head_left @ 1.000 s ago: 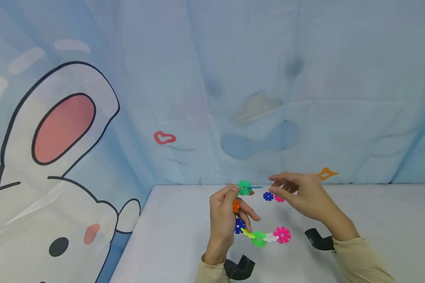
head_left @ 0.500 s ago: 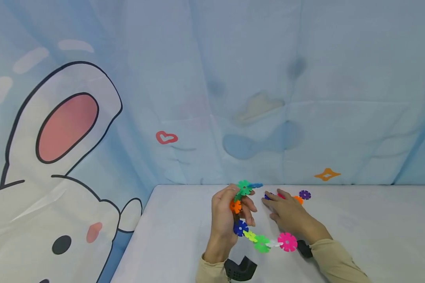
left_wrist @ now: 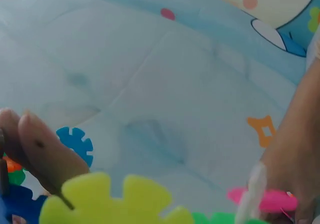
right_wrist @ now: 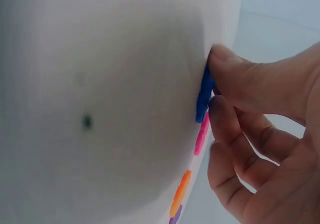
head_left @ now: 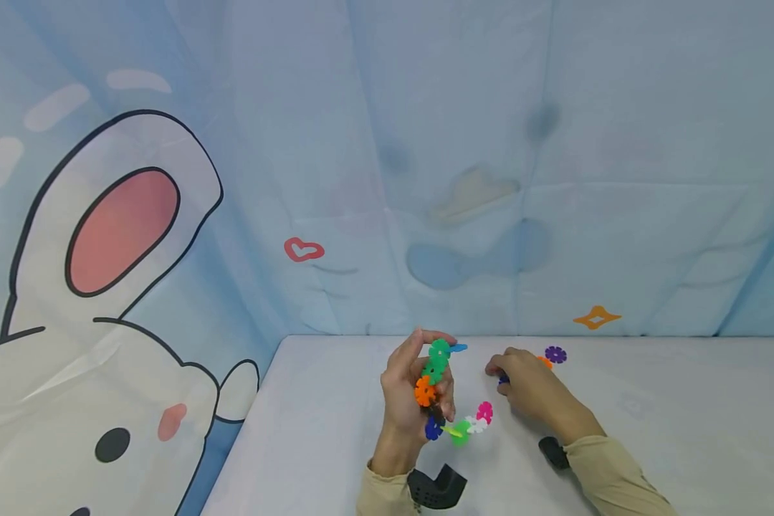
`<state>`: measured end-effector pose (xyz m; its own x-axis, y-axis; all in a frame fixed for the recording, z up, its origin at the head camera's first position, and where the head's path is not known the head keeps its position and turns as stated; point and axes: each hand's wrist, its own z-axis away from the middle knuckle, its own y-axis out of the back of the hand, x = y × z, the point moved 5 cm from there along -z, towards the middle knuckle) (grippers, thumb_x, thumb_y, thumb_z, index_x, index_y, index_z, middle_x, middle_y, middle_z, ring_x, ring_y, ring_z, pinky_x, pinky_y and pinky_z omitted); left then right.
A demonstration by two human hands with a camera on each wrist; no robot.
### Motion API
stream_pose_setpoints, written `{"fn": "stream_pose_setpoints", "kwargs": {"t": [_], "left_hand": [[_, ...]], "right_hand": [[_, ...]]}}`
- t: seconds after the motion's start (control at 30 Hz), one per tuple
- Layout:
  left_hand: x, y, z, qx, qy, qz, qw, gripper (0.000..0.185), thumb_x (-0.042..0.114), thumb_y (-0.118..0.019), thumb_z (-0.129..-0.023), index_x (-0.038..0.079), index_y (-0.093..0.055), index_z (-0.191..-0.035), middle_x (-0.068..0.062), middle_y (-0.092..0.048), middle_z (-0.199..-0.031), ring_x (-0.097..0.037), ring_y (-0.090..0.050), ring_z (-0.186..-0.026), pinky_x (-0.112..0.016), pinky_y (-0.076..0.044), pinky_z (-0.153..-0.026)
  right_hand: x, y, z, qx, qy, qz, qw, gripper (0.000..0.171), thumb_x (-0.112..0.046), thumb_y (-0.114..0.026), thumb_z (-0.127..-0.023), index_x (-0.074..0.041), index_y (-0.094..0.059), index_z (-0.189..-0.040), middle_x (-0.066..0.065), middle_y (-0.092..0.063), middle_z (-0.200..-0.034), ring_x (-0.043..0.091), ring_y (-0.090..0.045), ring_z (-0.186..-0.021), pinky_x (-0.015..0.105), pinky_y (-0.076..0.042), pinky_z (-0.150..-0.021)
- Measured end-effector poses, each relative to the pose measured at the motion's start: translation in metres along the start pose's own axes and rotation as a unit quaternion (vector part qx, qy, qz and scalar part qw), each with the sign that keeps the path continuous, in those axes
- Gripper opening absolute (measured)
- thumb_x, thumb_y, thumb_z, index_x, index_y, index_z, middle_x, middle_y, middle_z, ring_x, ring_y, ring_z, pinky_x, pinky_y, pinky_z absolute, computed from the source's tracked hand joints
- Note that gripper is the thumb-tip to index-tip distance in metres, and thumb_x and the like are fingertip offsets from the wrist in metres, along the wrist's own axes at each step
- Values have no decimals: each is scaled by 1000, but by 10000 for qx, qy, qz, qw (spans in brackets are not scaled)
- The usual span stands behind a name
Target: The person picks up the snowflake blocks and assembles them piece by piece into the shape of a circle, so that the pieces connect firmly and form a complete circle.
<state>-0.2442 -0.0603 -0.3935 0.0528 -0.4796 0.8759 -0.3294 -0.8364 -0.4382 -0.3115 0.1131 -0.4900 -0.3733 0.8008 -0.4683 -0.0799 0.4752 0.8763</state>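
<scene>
Flower chain is held in our left grip; our right grip pinches a blue flower. We are probably picking up; next calls for careful lifting.

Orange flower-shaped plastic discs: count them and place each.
2: one orange disc in the multicoloured disc chain held by the left hand; another orange disc on the white table beside a purple flower-shaped disc. More may be hidden.

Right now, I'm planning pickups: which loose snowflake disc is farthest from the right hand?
The purple snowflake disc, beyond the orange disc and pink disc; the right hand pinches the blue disc.
</scene>
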Motion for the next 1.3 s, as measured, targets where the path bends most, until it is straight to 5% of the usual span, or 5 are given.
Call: {"fn": "stream_pose_setpoints", "kwargs": {"t": [0.17, 0.4, 0.8, 1.1, 1.3], "left_hand": [[4, 6, -1, 15, -54, -222, 9997, 25, 21, -49, -106, 5, -68, -106, 7, -53, -55, -4, -52, -37, -22, -52, -41], [10, 8, 0, -195, 325, -1339, 9903, 35, 18, -51, -111, -13, -60, -124, 2, -70, -69, -7, -63, -46, -28, -62, -54], [15, 9, 2, 344, 328, -1457, 9882, 12, 13, -41, -112, 8, -52, -109, 3, -73, -77, -9, -53, -43, -21, -47, -46], [18, 1, 3, 533, -117, -671, 9963, 14, 19, -54, -109, 11, -52, -97, 5, -71, -70, -4, -42, -35, -18, -29, -34], [23, -4, 7, 487, -445, -666, 9956, 13, 15, -56, -108, 11, -54, -96, 5, -73, -70, -4, -46, -36, -17, -33, -36]], "right_hand": [[6, 2, 3, 78, -122, -31, 9999, 22, -2, -87, -84, -9, -70, -96, 2, -61, -88, 17, -57, -81, 39, -57, -74], [14, 6, 6, -147, -476, -268, 9984, 23, -10, -89, -84, -10, -67, -90, 1, -58, -83, 18, -53, -78, 36, -51, -70], [12, 30, 9, -13, -401, -1001, 9942, 26, -21, -85, -91, -10, -62, -84, -2, -60, -74, 15, -56, -67, 26, -47, -59], [-43, 95, 28, 821, 485, -3210, 9423, 21, -13, -71, -103, -2, -68, -120, 9, -75, -95, 13, -77, -81, 26, -66, -76], [-69, 122, 47, 1433, 815, -3364, 9272, 17, -12, -68, -105, -7, -70, -121, 4, -71, -88, 20, -71, -73, 27, -63, -71]]}}
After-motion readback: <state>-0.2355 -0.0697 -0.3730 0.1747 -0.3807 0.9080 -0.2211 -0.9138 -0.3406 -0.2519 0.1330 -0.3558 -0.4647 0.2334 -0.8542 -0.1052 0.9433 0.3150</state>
